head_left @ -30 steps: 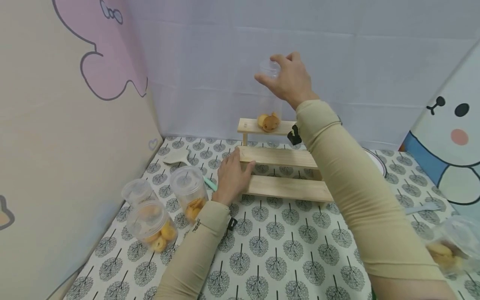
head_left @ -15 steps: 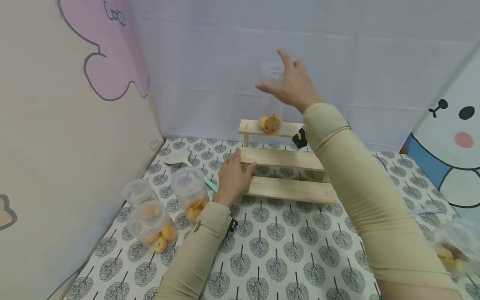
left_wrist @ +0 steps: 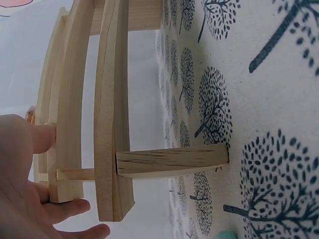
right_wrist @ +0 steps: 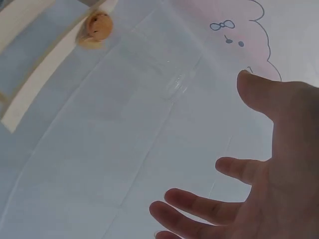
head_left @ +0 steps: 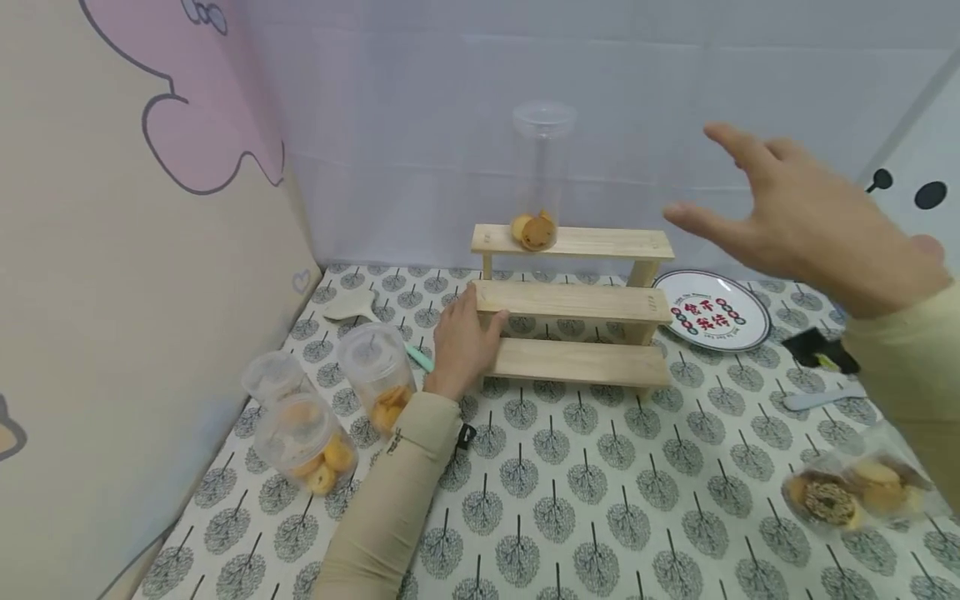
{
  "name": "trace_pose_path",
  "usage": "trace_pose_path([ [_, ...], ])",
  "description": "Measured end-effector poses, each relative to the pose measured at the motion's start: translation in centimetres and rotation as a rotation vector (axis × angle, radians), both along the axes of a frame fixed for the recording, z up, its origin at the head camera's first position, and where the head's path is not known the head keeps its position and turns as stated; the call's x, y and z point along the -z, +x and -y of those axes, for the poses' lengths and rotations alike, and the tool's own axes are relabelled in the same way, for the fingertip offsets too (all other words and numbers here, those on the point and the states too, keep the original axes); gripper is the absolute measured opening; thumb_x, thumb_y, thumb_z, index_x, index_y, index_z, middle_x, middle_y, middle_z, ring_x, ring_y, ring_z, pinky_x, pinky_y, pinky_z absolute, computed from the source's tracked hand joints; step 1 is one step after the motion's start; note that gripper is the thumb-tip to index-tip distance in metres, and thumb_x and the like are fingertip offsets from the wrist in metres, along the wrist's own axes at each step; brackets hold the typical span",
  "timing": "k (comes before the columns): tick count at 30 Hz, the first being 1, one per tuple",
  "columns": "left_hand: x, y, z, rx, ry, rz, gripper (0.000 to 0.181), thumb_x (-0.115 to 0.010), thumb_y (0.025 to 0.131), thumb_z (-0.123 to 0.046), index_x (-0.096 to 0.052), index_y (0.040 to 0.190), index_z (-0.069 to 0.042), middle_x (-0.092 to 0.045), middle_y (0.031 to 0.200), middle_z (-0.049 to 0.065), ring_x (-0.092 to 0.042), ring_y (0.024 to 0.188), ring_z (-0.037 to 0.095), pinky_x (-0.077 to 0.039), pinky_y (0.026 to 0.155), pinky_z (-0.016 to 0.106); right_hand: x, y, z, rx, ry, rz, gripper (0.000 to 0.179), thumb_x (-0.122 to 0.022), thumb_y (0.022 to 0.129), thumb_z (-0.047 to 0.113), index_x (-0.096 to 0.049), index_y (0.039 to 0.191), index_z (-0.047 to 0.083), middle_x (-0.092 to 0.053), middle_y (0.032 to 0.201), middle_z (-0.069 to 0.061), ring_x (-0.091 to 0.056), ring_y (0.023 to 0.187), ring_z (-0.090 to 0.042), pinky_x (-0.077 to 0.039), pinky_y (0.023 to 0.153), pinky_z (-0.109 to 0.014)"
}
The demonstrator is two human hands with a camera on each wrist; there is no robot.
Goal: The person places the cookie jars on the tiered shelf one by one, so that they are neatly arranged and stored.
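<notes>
A three-step wooden shelf rack (head_left: 573, 302) stands on the tablecloth. My left hand (head_left: 463, 342) grips the left end of its middle board; in the left wrist view the thumb (left_wrist: 44, 138) lies against the board and the fingers reach round its end. A tall clear lidded jar (head_left: 542, 167) stands upright on the top board, left of centre, with a few cookies (head_left: 537, 230) at its bottom. My right hand (head_left: 806, 217) is in the air right of the rack, apart from the jar. Its fingers are spread and hold nothing, as the right wrist view (right_wrist: 234, 184) confirms.
Several clear jars with cookies, such as a tall one (head_left: 375, 375) and a shorter one (head_left: 303, 446), stand at left. A white spatula (head_left: 352, 306) lies behind them. At right are a printed plate (head_left: 712, 287), a pale utensil (head_left: 821, 397) and a clear container of pastries (head_left: 862, 487).
My right hand has let go of the tall jar's top and moved right, away from it. The jar stays on the top board. My left hand keeps its place on the rack.
</notes>
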State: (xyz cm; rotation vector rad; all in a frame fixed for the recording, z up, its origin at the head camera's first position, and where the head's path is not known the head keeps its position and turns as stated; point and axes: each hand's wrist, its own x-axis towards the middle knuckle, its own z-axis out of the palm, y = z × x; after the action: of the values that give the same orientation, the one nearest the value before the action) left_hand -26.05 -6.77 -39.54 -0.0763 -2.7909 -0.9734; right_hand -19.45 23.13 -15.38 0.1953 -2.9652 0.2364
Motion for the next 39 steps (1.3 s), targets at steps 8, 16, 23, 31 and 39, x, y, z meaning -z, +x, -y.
trace_pose_path([
  [8,0.9,-0.2,-0.1,0.005,0.005,0.013,0.084,-0.044,0.098,-0.062,-0.018,0.160,-0.011,-0.027,0.163,0.013,-0.027,0.147,0.037,-0.019,0.121,0.056,8.9,6.4,-8.8,0.145,-0.071,-0.232,0.090,-0.054,0.093,0.064,-0.018,0.160,0.015,-0.026,0.148,-0.041,-0.023,0.136,-0.060,-0.022,0.104,-0.077],
  [16,1.4,0.0,-0.1,0.015,0.020,-0.002,0.085,-0.043,0.098,-0.063,-0.017,0.160,-0.011,-0.026,0.163,0.012,-0.027,0.147,0.037,-0.018,0.121,0.055,15.7,11.6,-12.4,0.152,-0.185,-0.469,0.104,-0.037,0.084,0.084,-0.036,0.153,0.006,-0.037,0.138,-0.041,-0.029,0.135,-0.056,-0.015,0.117,-0.067],
  [23,1.4,-0.3,0.0,0.019,0.017,-0.014,0.084,-0.044,0.098,-0.061,-0.018,0.160,-0.010,-0.028,0.162,0.013,-0.027,0.147,0.037,-0.018,0.121,0.055,18.1,13.4,-13.0,0.208,-0.237,-0.402,0.106,-0.044,0.084,0.082,-0.031,0.154,0.004,-0.022,0.152,-0.039,-0.015,0.144,-0.054,-0.005,0.116,-0.072],
  [31,1.5,-0.3,0.0,0.016,0.029,-0.001,0.084,-0.045,0.098,-0.061,-0.017,0.160,-0.011,-0.026,0.163,0.012,-0.026,0.148,0.035,-0.018,0.121,0.055,19.1,14.3,-13.4,0.299,-0.185,-0.302,0.102,-0.052,0.087,0.075,-0.024,0.157,0.007,-0.016,0.154,-0.040,-0.011,0.143,-0.059,-0.007,0.112,-0.076],
  [39,1.5,-0.2,0.0,0.011,0.033,0.006,0.085,-0.042,0.098,-0.064,-0.015,0.160,-0.013,-0.023,0.165,0.009,-0.024,0.149,0.035,-0.017,0.122,0.055,19.8,14.4,-13.7,0.285,-0.139,-0.392,0.098,-0.049,0.087,0.077,-0.029,0.156,0.010,-0.034,0.139,-0.042,-0.029,0.132,-0.061,-0.018,0.113,-0.073],
])
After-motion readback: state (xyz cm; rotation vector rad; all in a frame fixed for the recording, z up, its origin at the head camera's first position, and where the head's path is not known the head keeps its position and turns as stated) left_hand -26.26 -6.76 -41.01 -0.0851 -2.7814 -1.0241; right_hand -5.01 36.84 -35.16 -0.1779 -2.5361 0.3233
